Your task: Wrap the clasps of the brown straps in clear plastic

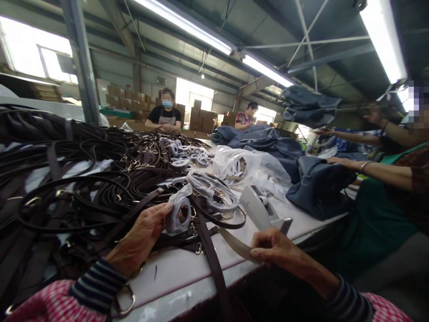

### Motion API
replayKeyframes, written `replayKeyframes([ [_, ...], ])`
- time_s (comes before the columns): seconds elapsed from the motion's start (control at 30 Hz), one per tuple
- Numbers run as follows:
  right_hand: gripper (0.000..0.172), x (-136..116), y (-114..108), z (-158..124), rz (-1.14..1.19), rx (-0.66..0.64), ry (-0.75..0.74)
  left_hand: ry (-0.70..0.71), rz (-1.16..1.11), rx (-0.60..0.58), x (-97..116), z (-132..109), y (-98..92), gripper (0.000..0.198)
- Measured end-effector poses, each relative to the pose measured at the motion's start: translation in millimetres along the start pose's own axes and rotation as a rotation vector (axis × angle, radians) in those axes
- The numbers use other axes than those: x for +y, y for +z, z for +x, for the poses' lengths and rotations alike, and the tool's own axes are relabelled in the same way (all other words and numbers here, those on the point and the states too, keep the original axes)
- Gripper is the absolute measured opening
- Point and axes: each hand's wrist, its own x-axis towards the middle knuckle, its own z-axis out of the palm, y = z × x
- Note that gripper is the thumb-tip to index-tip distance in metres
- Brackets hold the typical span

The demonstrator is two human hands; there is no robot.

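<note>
My left hand (145,232) is closed round a coiled dark strap wrapped in clear plastic film (179,211), held upright above the white table (181,268). My right hand (272,248) pinches a strip of clear tape (236,245) pulled from the grey tape dispenser (263,209) just behind it. A loose dark brown strap (209,255) runs between my hands and hangs over the table's front edge.
A big heap of dark straps with metal rings (77,188) fills the left of the table. Wrapped coils (187,156) and plastic bags (239,163) lie further back. Blue-grey bags (315,183) lie at right, where a person's arm (365,170) reaches. Two people work at the far end.
</note>
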Motion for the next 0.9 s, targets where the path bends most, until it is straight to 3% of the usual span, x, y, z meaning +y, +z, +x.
replayKeyframes([
  [0.13, 0.037, -7.5, 29.0, 7.4, 0.098, 0.199, -0.103, 0.000, 0.027, -0.023, -0.9, -1.3, 2.7, 0.034],
  [0.27, 0.021, -10.2, 68.0, 46.9, -0.360, 0.460, -0.376, 0.057, 0.022, -0.004, 8.2, -3.2, 1.4, 0.034],
  [0.33, 0.015, -9.5, 80.9, 67.3, -0.513, 0.426, -0.439, 0.087, -0.006, 0.016, 16.1, -4.9, -1.3, 0.032],
  [0.43, 0.022, -12.6, 84.1, 82.2, -0.372, 0.340, -0.407, 0.110, -0.040, 0.027, 24.8, -6.4, -7.1, 0.028],
  [0.53, 0.028, -23.7, 75.2, 77.0, -0.034, 0.379, -0.359, 0.105, -0.083, 0.008, 25.7, -4.8, -11.9, 0.025],
  [0.63, 0.038, -37.4, 73.0, 65.0, 0.170, 0.214, -0.275, 0.089, -0.122, -0.018, 22.2, -2.5, -13.6, 0.023],
  [0.73, 0.039, -46.1, 81.4, 59.5, 0.237, 0.020, -0.200, 0.056, -0.115, -0.018, 20.1, -2.7, -13.2, 0.021],
  [0.9, 0.036, -50.4, 85.0, 67.5, 0.227, -0.029, -0.210, 0.021, -0.058, -0.024, 22.4, -4.9, -11.9, 0.023],
])
